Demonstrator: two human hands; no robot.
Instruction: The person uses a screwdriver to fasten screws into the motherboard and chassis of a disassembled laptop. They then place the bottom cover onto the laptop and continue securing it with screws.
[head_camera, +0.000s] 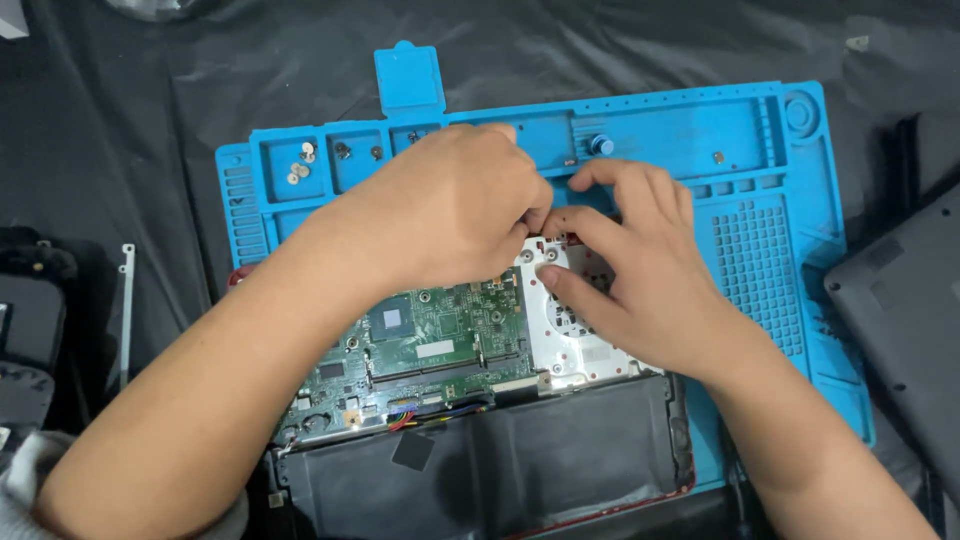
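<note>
Hands (545, 235) over hidden fan (575, 320) edge

Opened laptop (480, 400) on mat (770, 250), screws (300, 165) behind.

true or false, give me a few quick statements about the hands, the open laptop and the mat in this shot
1. The opened laptop lies on a blue work mat. True.
2. The left hand rests on the black battery. False: it is at the far edge of the laptop, fingertips meeting those of the right hand.
3. The right hand lies over the silvery white metal plate. True.
4. The green circuit board is right of the metal plate. False: it is left of it.
5. Small screws sit in a mat compartment at upper left. True.
</note>
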